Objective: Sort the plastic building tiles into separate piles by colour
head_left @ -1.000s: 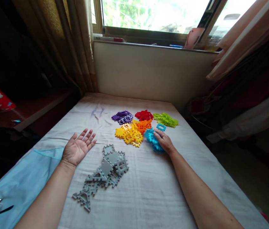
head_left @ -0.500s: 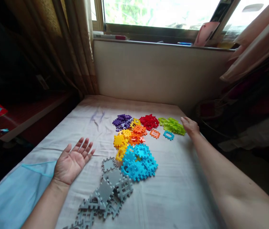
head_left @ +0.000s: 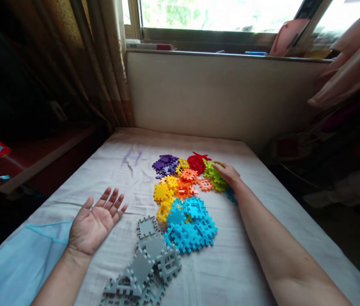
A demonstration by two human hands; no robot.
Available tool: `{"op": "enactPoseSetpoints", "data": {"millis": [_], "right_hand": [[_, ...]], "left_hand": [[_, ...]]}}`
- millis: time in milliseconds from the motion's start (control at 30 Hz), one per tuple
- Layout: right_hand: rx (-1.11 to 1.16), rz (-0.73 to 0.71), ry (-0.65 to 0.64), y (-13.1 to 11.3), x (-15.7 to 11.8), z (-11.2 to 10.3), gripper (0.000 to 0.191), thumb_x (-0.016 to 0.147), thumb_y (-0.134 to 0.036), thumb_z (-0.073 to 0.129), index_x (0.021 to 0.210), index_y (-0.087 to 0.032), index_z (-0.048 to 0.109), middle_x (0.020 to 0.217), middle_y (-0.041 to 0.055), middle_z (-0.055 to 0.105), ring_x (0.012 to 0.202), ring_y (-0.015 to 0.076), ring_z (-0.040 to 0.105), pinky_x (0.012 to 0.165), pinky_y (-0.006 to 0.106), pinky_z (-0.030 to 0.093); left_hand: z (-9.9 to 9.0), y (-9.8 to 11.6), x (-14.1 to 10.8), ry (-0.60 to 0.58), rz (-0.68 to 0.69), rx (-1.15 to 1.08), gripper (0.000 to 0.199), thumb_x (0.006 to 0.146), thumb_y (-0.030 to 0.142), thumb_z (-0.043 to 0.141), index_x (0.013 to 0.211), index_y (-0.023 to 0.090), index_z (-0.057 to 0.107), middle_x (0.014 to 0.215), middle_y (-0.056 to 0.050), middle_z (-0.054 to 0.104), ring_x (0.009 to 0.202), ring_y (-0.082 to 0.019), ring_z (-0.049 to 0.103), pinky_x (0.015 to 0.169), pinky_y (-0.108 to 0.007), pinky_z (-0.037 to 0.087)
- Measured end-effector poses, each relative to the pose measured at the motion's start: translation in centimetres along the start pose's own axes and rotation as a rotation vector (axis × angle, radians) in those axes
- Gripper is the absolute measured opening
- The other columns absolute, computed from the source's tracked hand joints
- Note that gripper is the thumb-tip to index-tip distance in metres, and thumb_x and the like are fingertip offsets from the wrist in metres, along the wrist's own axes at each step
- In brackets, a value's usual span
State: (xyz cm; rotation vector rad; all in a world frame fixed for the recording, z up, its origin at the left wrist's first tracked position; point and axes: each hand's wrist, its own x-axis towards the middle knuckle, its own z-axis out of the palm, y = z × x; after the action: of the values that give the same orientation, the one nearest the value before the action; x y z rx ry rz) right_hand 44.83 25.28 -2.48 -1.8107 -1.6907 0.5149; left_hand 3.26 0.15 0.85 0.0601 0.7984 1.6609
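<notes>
My right hand (head_left: 230, 172) lies against the far right side of a heap of lime-green interlocking plastic tiles (head_left: 213, 175), fingers stretched along it. A lone blue frame tile (head_left: 230, 195) is partly hidden by my right wrist. Beside the green heap are red tiles (head_left: 195, 163) and a single orange window tile (head_left: 205, 184). Palm up, my left hand (head_left: 92, 225) rests on the sheet with fingers spread and nothing in it. To its right are grey tiles (head_left: 141, 267), blue tiles (head_left: 194, 229), yellow tiles (head_left: 161, 193), orange tiles (head_left: 184, 190) and purple tiles (head_left: 164, 165).
A pale sheet (head_left: 110, 161) covers the surface, with a light-blue cloth (head_left: 39, 250) at the left. A wall (head_left: 205, 93) and window sill bound the far side. Curtains (head_left: 103, 63) hang left; a reddish wooden shelf (head_left: 52, 148) stands below them.
My right hand has moved left, and the green tiles have shifted left with it, bunching against the red heap. My left hand stays palm up. The camera view has shifted slightly.
</notes>
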Motion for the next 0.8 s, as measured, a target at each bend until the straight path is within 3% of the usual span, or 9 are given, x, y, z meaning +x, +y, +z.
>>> {"op": "enactPoseSetpoints", "data": {"millis": [100, 200, 300, 367, 467, 567, 667, 800], "right_hand": [[0.033, -0.06, -0.048, -3.0, -2.7, 2.0, 0.044, 0.085, -0.056, 0.059, 0.117, -0.029, 0.072, 0.114, 0.0038, 0.075, 0.11, 0.0248, 0.067, 0.101, 0.044, 0.048], [0.154, -0.24, -0.244, -6.3, -5.1, 3.6, 0.045, 0.085, -0.056, 0.059, 0.118, -0.028, 0.072, 0.122, 0.0039, 0.073, 0.117, 0.0258, 0.065, 0.105, 0.045, 0.046], [0.249, -0.397, -0.356, -8.9, -5.1, 3.8, 0.048, 0.086, -0.059, 0.056, 0.113, -0.025, 0.075, 0.119, 0.0056, 0.074, 0.115, 0.0262, 0.065, 0.105, 0.042, 0.047], [0.231, -0.339, -0.251, -9.9, -3.3, 3.2, 0.05, 0.09, -0.058, 0.048, 0.113, -0.022, 0.075, 0.116, 0.0076, 0.074, 0.113, 0.0261, 0.066, 0.104, 0.042, 0.047], [-0.028, 0.019, 0.004, -10.2, 0.7, 2.7, 0.054, 0.09, -0.054, 0.051, 0.129, -0.02, 0.066, 0.134, 0.0141, 0.064, 0.126, 0.0312, 0.056, 0.108, 0.049, 0.042], [-0.142, 0.234, -0.025, -10.8, 3.3, 4.1, 0.064, 0.091, -0.059, 0.047, 0.139, -0.017, 0.058, 0.14, 0.0225, 0.057, 0.13, 0.0373, 0.052, 0.107, 0.06, 0.038], [-0.118, 0.139, -0.135, -12.8, 3.6, 7.0, 0.062, 0.089, -0.062, 0.051, 0.132, -0.018, 0.063, 0.133, 0.0207, 0.063, 0.125, 0.0367, 0.057, 0.106, 0.059, 0.039], [-0.04, -0.109, -0.329, -16.5, 2.0, 10.3, 0.05, 0.085, -0.062, 0.061, 0.114, -0.023, 0.072, 0.11, 0.0081, 0.075, 0.105, 0.027, 0.068, 0.096, 0.04, 0.049]], "left_hand": [[0.2, -0.1, -0.2, 0.008, 0.007, -0.016, 0.04, 0.093, 0.033, 0.048, 0.13, 0.022, 0.06, 0.121, -0.012, 0.071, 0.111, -0.03, 0.068, 0.092, -0.054, 0.057], [0.3, -0.1, -0.3, 0.026, 0.002, -0.037, 0.04, 0.093, 0.032, 0.047, 0.13, 0.023, 0.06, 0.12, -0.012, 0.071, 0.111, -0.029, 0.068, 0.094, -0.054, 0.056], [0.0, 0.0, -0.1, 0.01, -0.006, -0.042, 0.039, 0.093, 0.032, 0.047, 0.128, 0.023, 0.061, 0.12, -0.012, 0.071, 0.112, -0.028, 0.068, 0.095, -0.054, 0.055], [-0.2, 0.1, 0.0, -0.01, -0.018, -0.041, 0.038, 0.094, 0.033, 0.046, 0.126, 0.022, 0.063, 0.119, -0.012, 0.071, 0.112, -0.028, 0.068, 0.096, -0.054, 0.055], [-0.5, 0.2, 0.2, -0.024, -0.047, -0.049, 0.036, 0.094, 0.034, 0.044, 0.122, 0.023, 0.064, 0.12, -0.011, 0.071, 0.113, -0.028, 0.067, 0.097, -0.055, 0.054], [-0.7, 0.3, 0.3, -0.019, -0.086, -0.069, 0.037, 0.094, 0.035, 0.044, 0.122, 0.025, 0.064, 0.122, -0.011, 0.07, 0.117, -0.028, 0.065, 0.101, -0.055, 0.05], [-0.9, 0.4, 0.4, -0.019, -0.107, -0.08, 0.037, 0.094, 0.036, 0.043, 0.124, 0.026, 0.064, 0.123, -0.01, 0.07, 0.12, -0.028, 0.063, 0.104, -0.056, 0.047], [-1.0, 0.4, 0.5, -0.032, -0.101, -0.065, 0.038, 0.094, 0.038, 0.044, 0.125, 0.026, 0.063, 0.123, -0.01, 0.069, 0.124, -0.028, 0.061, 0.106, -0.057, 0.046]]}}
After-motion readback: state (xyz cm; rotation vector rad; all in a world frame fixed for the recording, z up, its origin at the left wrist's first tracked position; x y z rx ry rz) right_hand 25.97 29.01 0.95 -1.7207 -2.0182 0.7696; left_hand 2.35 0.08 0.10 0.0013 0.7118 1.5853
